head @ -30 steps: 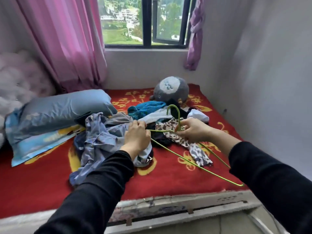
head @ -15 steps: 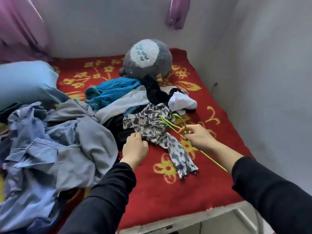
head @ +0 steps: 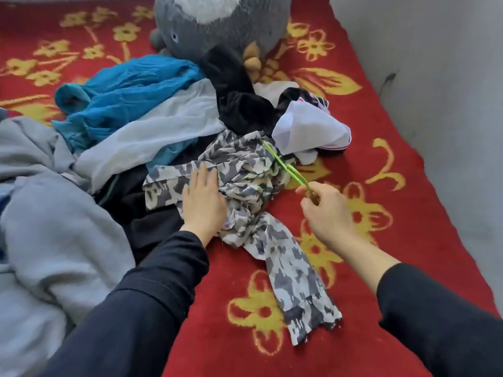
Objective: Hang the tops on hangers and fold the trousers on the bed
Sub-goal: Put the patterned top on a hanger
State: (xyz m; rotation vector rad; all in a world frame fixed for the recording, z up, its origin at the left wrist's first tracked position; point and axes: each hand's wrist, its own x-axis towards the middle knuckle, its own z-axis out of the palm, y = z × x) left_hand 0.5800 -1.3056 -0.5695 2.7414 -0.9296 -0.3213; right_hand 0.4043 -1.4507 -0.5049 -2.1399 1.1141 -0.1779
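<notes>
Now left hand [head: 204, 205] lies flat, fingers straight, pressing camouflage garment [head: 245, 170] mid-bed [head: 367, 118], nearer right edge. Right hand [head: 328, 210] pinches green hanger [head: 285, 167], its far end against garment. Hands apart. Clothes pile [head: 130, 104] toward left edge; grey plush toy [head: 217, 25] at far edge.

Only a short stretch of hanger [head: 295, 174] shows: far end lost in camo top [head: 245, 170] folds, near end inside right hand [head: 325, 210]. Plush toy [head: 217, 31] cut by top edge. Grey garment [head: 54, 227] cut by left edge.
</notes>
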